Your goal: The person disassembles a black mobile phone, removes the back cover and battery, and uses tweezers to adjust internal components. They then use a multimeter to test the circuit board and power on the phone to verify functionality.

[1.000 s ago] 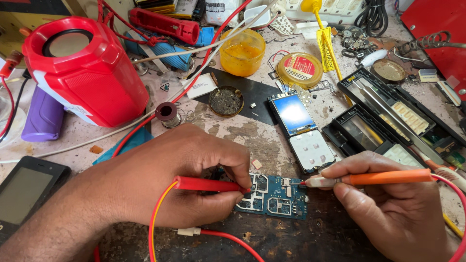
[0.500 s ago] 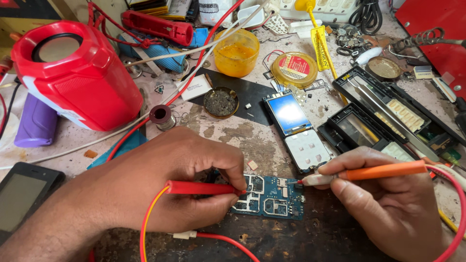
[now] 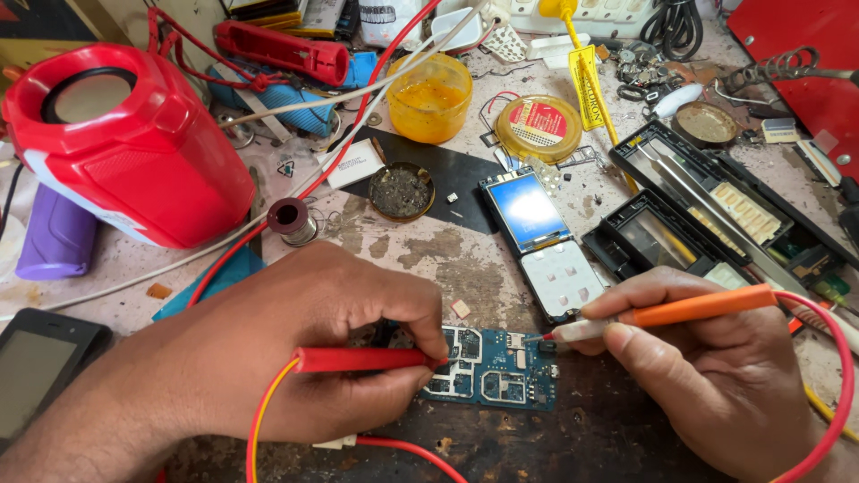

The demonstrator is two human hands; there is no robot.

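Pinching a red probe [image 3: 358, 360] in my left hand [image 3: 295, 358], fingers closed tight around its shaft, tip down on the blue board [image 3: 490, 368]. My right hand [image 3: 716, 376] grips an orange probe [image 3: 689, 309] the same way, pen-style, tip touching the board's far right corner. Board lies flat, near centre of the bench [image 3: 447, 259], between both hands. I judge it light, thin, stiff and fragile; best held by the bare edges, not the parts on its face. Probes look light and rigid, leads floppy. Count: two probes, one board, one open phone [image 3: 544, 241] just beyond it, one red speaker [image 3: 125, 148] far left, one black phone [image 3: 40, 371] near left, one yellow cup [image 3: 429, 98].
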